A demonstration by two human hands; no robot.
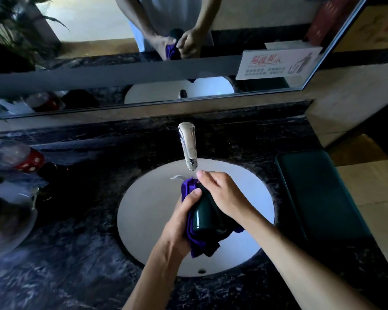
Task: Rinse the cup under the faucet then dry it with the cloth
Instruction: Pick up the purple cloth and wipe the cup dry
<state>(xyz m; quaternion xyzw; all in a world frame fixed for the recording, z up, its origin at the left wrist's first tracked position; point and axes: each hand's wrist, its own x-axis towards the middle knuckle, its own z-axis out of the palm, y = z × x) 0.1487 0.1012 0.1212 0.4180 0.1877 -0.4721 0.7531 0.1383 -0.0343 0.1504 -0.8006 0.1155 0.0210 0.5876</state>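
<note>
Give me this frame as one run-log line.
phase: drying | cup: dark green, over sink | cloth: purple, wrapped around cup | left hand: gripping cloth | right hand: on cup | faucet: no water visible

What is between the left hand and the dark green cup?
In the head view, the purple cloth lies between the left hand and the cup; that hand grips the cup through it.

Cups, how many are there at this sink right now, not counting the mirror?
1. The dark green cup is held over the white basin, below the faucet, wrapped in the purple cloth between the left hand and right hand. The blurred clutter at left might hide others.
</note>
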